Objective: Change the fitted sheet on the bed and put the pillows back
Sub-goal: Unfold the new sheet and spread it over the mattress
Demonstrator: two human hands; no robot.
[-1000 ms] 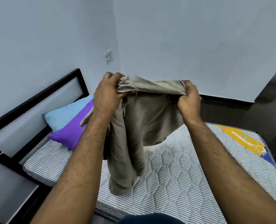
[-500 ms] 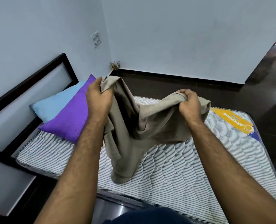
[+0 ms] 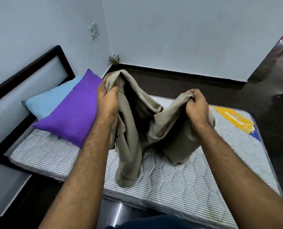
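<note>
While a dark headboard (image 3: pixel 29 66) is seen at the far left, a light blue pillow (image 3: pixel 51 100) and a purple pillow (image 3: pixel 71 116) are propped at that end of the bare striped mattress (image 3: pixel 178 179). A beige fitted sheet (image 3: pixel 137 129) is held above the mattress middle, its lower folds draped onto the quilting. One bunched edge is clenched in the left hand (image 3: pixel 108 98), another is pinched in the curled fingers of the right hand (image 3: pixel 196 104). A yellow label (image 3: pixel 233 119) is sewn near the right end.
</note>
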